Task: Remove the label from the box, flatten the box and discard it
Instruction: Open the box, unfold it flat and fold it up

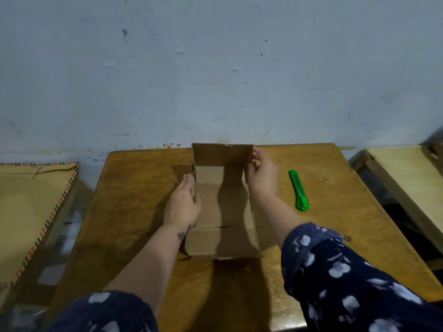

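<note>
**A:** Where is the box?

**B:** The plain brown cardboard box (223, 207) sits open at the middle of the worn yellow-brown wooden desk (134, 188), its lid flap standing up at the twelve o'clock end, close to the pale blue-grey scuffed wall (215, 68). The inside is bare cardboard. I cannot see a label on any face that shows.

**A:** And the hands?

**B:** The left hand (183, 202) lies against the box's nine o'clock wall, fingers stretched out and flat along it, the thumb hooked over the rim; it presses rather than clenches. The right hand (262, 178) is at the three o'clock side, up by the far corner, fingers curled around the edge where the raised flap meets the side wall, pinching the cardboard. Both forearms reach in from six o'clock, with dark blue sleeves printed in white (347, 271) pushed up.

**A:** Anything else about?

**B:** A bright green plastic utility knife (299, 190) lies on the desk at three o'clock from the box, apart from the right hand. Off the desk at nine o'clock rests a tan flat panel with a striped border (31, 207); at three o'clock, another pale wooden surface (407, 178).
</note>
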`<state>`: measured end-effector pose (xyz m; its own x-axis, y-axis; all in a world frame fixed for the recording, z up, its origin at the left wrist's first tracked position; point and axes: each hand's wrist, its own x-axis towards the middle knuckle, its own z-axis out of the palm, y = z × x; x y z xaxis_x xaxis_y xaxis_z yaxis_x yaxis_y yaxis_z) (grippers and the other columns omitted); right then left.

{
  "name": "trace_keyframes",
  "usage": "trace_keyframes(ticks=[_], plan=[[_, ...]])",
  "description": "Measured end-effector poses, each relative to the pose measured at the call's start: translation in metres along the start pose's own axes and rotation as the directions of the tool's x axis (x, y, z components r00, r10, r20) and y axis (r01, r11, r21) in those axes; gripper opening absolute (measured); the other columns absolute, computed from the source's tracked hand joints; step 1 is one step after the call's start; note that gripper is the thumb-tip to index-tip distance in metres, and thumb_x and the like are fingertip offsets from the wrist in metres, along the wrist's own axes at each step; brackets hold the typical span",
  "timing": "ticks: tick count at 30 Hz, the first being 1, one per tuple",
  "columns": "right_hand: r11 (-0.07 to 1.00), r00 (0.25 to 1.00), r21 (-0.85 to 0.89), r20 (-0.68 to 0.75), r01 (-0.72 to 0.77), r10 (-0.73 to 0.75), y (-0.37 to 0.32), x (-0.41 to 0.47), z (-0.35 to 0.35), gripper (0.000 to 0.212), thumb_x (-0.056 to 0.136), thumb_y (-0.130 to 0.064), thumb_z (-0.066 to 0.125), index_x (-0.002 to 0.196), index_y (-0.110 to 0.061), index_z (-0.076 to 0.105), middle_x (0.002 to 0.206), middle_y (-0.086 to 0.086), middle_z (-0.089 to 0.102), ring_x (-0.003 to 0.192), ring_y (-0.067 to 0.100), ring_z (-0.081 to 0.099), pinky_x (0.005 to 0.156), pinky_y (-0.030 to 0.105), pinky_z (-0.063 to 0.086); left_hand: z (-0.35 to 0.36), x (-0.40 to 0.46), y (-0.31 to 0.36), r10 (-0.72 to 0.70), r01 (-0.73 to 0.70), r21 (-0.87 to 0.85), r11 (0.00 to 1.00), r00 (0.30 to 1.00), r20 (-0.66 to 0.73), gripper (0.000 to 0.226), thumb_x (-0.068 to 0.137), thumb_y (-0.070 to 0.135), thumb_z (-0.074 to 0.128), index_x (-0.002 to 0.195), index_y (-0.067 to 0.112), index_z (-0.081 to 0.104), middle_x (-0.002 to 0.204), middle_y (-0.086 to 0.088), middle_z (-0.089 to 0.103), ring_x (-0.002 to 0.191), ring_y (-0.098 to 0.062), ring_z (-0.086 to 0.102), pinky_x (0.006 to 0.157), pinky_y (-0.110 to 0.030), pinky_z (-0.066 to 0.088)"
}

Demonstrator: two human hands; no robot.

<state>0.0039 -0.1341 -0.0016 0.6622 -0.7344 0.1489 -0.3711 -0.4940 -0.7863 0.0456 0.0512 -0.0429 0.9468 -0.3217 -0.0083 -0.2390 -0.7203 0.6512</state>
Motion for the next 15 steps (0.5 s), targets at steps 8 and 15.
trace_keyframes(ticks=[8, 15], plan=[[0.996, 0.997, -0.091, 0.079, 0.001, 0.006, 0.003, 0.047, 0.024, 0.043, 0.098, -0.021, 0.042, 0.14, -0.032, 0.043, 0.096, 0.009, 0.071, 0.077, 0.026, 0.066, 0.066, 0.038, 0.056, 0.01, -0.001, -0.001, 0.009, -0.007, 0.022, 1.0, 0.997, -0.08, 0.061, 0.097, 0.016, 0.047, 0.151, 0.03, 0.022, 0.148, 0.005, 0.043, 0.117, -0.015, 0.056, 0.086, -0.025, 0.053], [0.999, 0.991, -0.048, 0.137, 0.005, 0.002, -0.003, 0.063, 0.034, 0.05, 0.097, -0.019, 0.046, 0.144, -0.03, 0.034, 0.133, 0.001, 0.058, 0.102, 0.024, 0.063, 0.083, 0.041, 0.054, 0.014, -0.003, 0.002, -0.026, 0.028, 0.014, 1.0, 0.991, -0.131, 0.063, 0.096, 0.014, 0.05, 0.149, 0.035, 0.022, 0.146, 0.007, 0.045, 0.11, -0.013, 0.06, 0.081, -0.022, 0.054]])
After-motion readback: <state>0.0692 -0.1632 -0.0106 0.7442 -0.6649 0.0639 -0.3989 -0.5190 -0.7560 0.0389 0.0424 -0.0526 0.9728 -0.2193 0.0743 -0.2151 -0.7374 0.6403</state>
